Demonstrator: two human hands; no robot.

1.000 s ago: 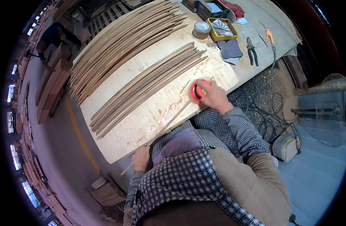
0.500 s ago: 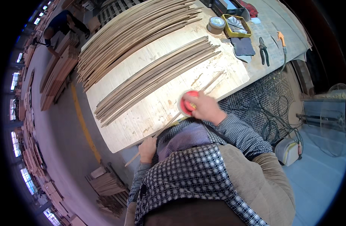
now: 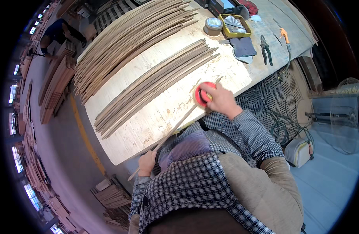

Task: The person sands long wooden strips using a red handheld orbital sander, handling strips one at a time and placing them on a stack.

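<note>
A thin wooden strip (image 3: 173,129) lies slantwise over the near edge of the workbench, its near end poking out past my left hand (image 3: 147,161). The fingers of that hand are closed around the strip close to this end. My right hand (image 3: 225,102) grips a round red sanding pad (image 3: 201,94) and presses it on the strip toward its far end. The pad hides a short stretch of the strip. Just beyond lies a bundle of similar thin wooden strips (image 3: 152,84), side by side on the pale board (image 3: 122,150).
A larger stack of strips (image 3: 128,43) covers the bench's far left. At the back right are a round tin (image 3: 213,27), a yellow tray (image 3: 236,25), dark cloth (image 3: 243,47), pliers (image 3: 266,50) and an orange air gun (image 3: 284,36) with a hose. Another person (image 3: 56,33) bends over stacked boards.
My right hand has slid the red pad along the strip, away from me and to the right. My left hand keeps its hold on the strip. The whole view has shifted slightly.
</note>
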